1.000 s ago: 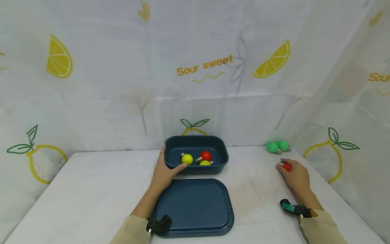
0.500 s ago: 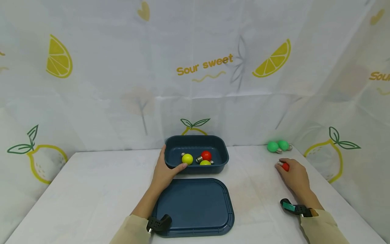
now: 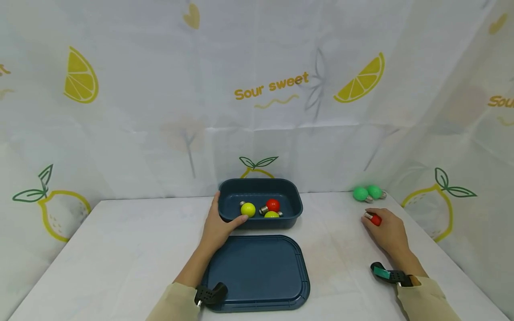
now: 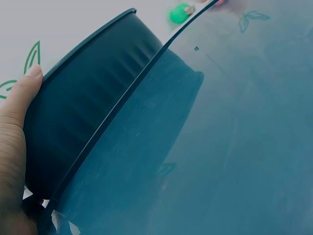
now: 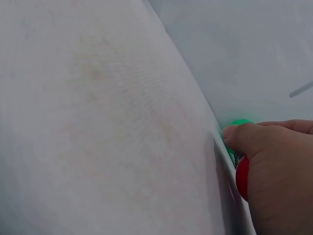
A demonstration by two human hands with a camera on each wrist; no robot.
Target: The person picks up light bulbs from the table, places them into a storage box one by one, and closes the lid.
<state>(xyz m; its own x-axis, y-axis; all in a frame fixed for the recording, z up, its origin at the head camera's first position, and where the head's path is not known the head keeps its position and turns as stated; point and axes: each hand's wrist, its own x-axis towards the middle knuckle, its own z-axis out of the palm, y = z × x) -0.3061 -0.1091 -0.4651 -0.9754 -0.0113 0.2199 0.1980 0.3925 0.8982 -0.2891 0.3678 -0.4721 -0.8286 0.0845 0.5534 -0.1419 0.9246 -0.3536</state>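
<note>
In the head view a dark blue plastic box (image 3: 265,224) stands at the back of the table. My left hand (image 3: 217,227) grips its left end, thumb at the front rim. Two yellow light bulbs (image 3: 248,210) and a red light bulb (image 3: 273,205) lie inside. At the right, my right hand (image 3: 390,231) holds another red light bulb (image 3: 375,219) low over the table, its metal base pointing left; whether the bulb touches the cloth I cannot tell. The right wrist view shows only part of that red bulb (image 5: 241,178) beside the thumb.
Two green light bulbs (image 3: 360,193) lie at the back right, just beyond my right hand. A flat dark blue lid (image 3: 257,274) lies in front of the box, partly under my left forearm. White printed cloth (image 3: 160,147) hangs behind the table and along its right side.
My right hand has shifted very slightly left with the red light bulb. The left hand and the box stay where they were.
</note>
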